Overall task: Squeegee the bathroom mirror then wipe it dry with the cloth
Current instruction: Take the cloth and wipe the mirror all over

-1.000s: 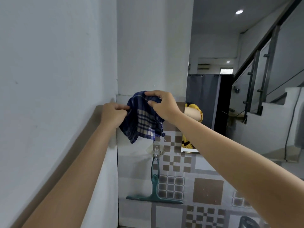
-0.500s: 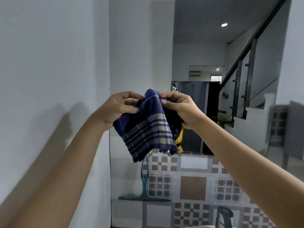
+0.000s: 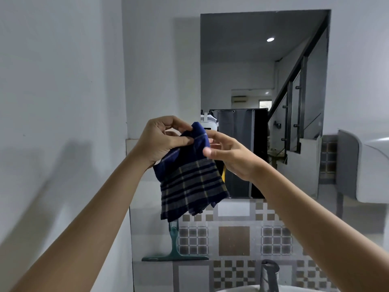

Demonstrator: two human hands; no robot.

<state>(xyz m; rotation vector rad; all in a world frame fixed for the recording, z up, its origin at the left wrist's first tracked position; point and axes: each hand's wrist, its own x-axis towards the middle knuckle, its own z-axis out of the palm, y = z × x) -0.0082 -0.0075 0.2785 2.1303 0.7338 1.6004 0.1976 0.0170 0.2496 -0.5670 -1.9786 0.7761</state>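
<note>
Plaid cloth (image 3: 189,178) before mirror (image 3: 263,70), squeegee (image 3: 174,247) below

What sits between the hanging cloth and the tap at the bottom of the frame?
In the head view, only patterned wall tile lies between the cloth and the tap; the squeegee hangs off to the left.

Soft woven plaid cloth (image 3: 189,182); glossy reflective glass mirror (image 3: 263,81); smooth green plastic squeegee (image 3: 174,247); shiny metal tap (image 3: 269,275); glazed patterned tiles (image 3: 233,241); matt painted wall (image 3: 63,81).
</note>
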